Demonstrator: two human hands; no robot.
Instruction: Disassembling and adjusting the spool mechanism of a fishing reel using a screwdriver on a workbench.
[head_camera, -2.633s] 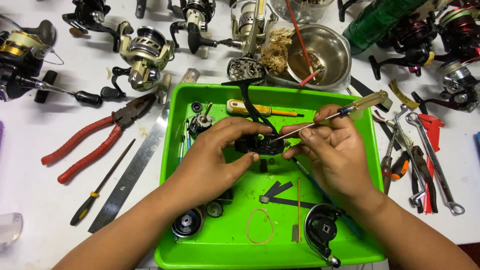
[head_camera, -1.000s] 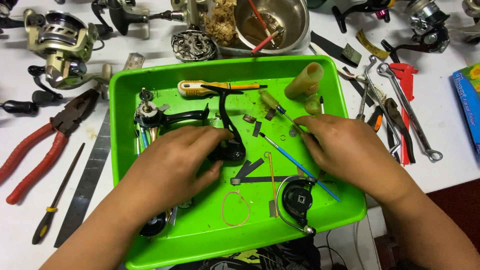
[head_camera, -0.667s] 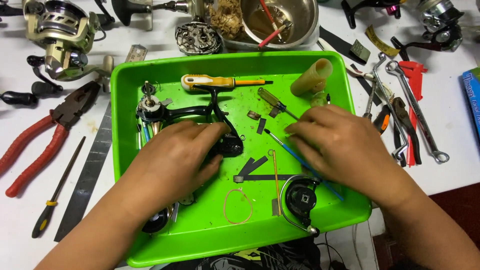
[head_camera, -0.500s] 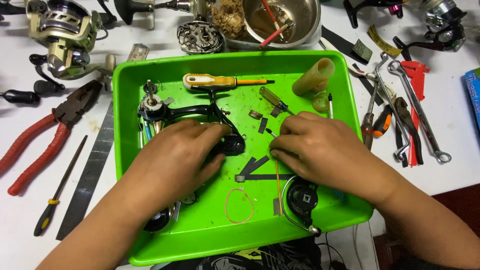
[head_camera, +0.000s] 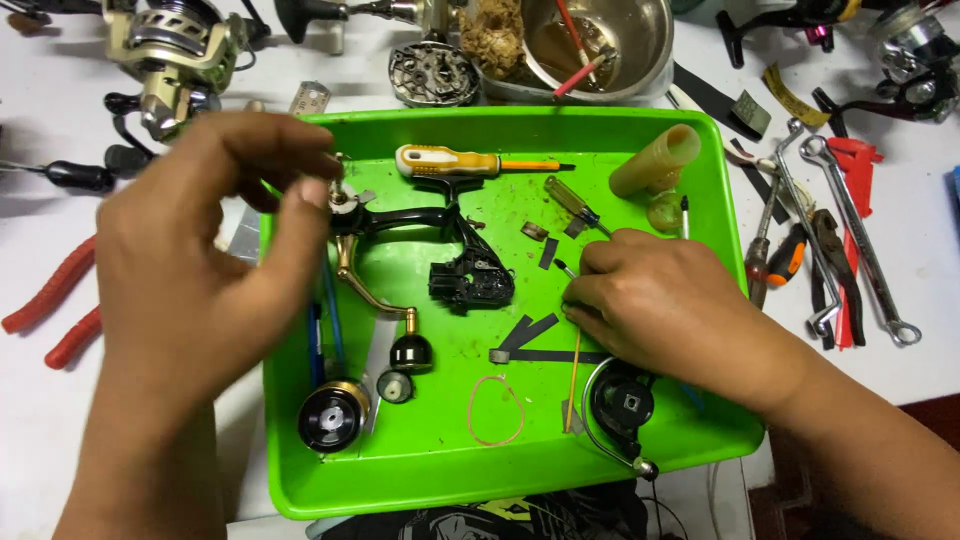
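Hovering left hand (head_camera: 200, 260) over tray (head_camera: 420, 480) edge; right hand (head_camera: 670, 310) inside

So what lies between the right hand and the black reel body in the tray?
Head view: between the right hand and the black reel body, only small dark flat strips and bare green tray.

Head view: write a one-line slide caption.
Over a green tray of fishing-reel parts, the left hand is raised while the right hand rests beside the black reel body.

Black fishing-reel body (head_camera: 468, 280) with gold handle, lying mid green tray (head_camera: 440, 480), dismantled, untouched
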